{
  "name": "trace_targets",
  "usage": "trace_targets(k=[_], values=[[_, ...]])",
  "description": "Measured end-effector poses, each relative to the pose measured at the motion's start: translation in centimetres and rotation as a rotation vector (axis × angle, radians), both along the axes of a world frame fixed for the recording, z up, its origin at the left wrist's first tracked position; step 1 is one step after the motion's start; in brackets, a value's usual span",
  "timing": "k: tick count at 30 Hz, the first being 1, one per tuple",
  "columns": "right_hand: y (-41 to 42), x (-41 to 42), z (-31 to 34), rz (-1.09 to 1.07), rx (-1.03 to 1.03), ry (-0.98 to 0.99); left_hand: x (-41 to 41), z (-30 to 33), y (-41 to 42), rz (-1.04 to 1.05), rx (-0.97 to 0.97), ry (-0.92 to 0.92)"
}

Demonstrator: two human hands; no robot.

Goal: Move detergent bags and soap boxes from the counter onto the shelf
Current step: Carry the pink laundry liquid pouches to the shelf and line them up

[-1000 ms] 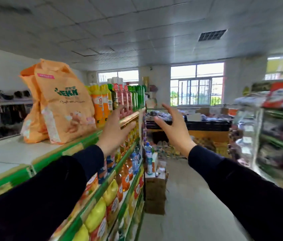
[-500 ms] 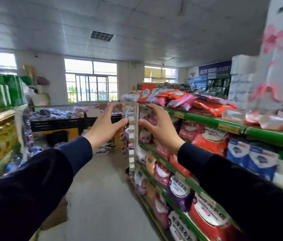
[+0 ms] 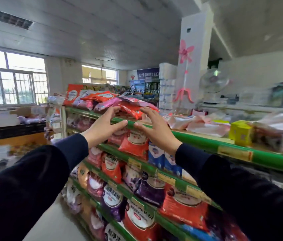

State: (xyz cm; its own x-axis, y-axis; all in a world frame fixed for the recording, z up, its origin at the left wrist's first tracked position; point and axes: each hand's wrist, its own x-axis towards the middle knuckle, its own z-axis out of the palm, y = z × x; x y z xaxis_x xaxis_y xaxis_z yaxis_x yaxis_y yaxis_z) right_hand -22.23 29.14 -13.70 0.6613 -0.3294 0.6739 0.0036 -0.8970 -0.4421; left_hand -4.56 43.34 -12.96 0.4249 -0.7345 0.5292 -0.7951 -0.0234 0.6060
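Both hands were empty, fingers spread wide: the left hand (image 3: 103, 126) and right hand (image 3: 156, 129) hovered in front of the green shelf (image 3: 206, 141) edge. Just behind them, on the shelf's top, lay glossy orange-red and pink detergent bags (image 3: 130, 108) piled flat; yellow soap boxes (image 3: 240, 132) stood farther right along it.

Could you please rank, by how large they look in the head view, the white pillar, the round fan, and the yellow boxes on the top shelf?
1. white pillar, largest by far.
2. and 3. round fan and yellow boxes: they look alike in size, and the boxes sit nearer the camera, so I won't rank them.
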Motion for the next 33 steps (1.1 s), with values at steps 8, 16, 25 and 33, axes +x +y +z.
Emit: trace_targets(k=[8,16,25,33], values=[[-8.9,-3.4,2.4,-0.073,0.04,0.023,-1.7,2.5,-11.3,-0.134,0.025,-0.014],[-16.6,-3.6,6.6,-0.198,0.269,0.01,0.7,5.4,-20.0,-0.184,0.12,-0.01],[-25.8,-1.9,7.8,-0.467,0.37,0.152,5.0,6.9,-30.7,-0.273,0.292,-0.088],[-31.5,-1.2,6.7,-0.753,0.328,0.462,8.4,6.1,-38.7,-0.297,0.546,-0.179]])
